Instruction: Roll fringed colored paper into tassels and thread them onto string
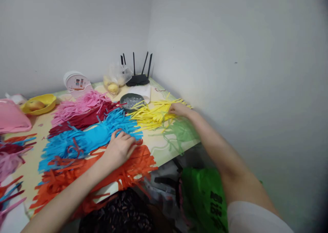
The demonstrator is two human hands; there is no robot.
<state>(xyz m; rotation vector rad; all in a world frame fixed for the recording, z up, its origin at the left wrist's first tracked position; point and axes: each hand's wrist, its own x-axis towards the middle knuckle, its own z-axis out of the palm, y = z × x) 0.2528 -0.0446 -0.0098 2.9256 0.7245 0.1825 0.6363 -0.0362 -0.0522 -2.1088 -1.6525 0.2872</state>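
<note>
Piles of cut paper strips cover the table (159,145). My left hand (120,148) lies on the border between the blue strips (87,140) and the orange strips (128,168), fingers curled and pressing down on them. My right hand (178,109) reaches far across to the yellow strips (151,115) and its fingers are closed on some of them. Pale green strips (179,132) lie under my right forearm. Pink strips (79,106) and dark red strips (87,118) lie further back.
A dark bowl (132,101) sits behind the yellow pile, with a black router (138,79), a plastic bag of fruit (115,79) and a white tub (75,82) by the wall. A yellow dish (38,103) stands at left. A green bag (205,198) hangs below the table edge.
</note>
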